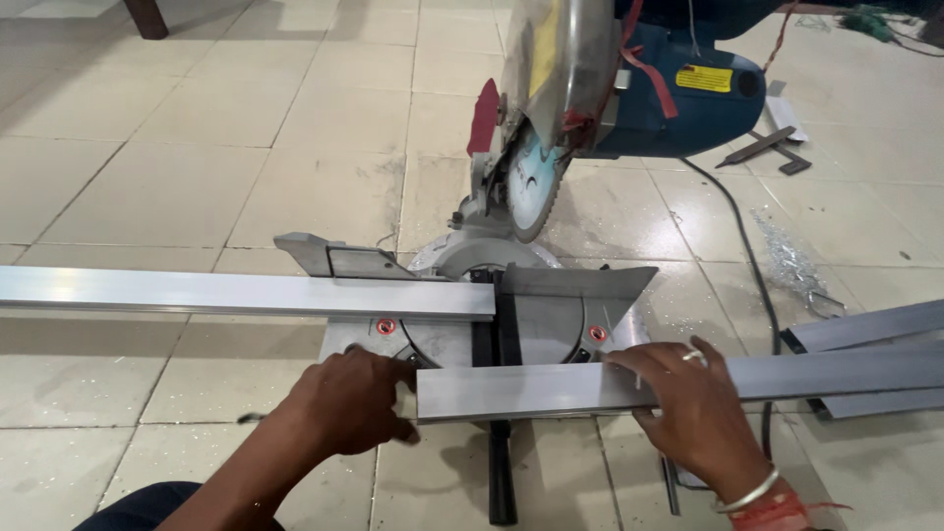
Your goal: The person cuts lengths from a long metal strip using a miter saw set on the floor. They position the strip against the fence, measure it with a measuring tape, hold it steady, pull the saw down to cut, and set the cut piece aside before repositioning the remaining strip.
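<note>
The aluminium bar point(590, 385) you are handling lies flat across the front of the saw table point(536, 329), at about 6 o'clock from the blade, running off toward 3 o'clock. Your left hand point(354, 398) sits at the bar's cut end, fingers curled closed against that end. Your right hand point(693, 403) lies on top of the bar at 3 o'clock from the left, fingers spread and pressing flat, a ring on one finger and bangles at the wrist. At 12 o'clock from the bar a second, longer aluminium length point(246, 293) rests against the fence, reaching out to 9 o'clock. Above it hangs the raised circular blade point(536, 187) with its blue motor housing point(688, 93). More profiles point(870, 324) lie on the tiled floor point(197, 147) at 3 o'clock.
</note>
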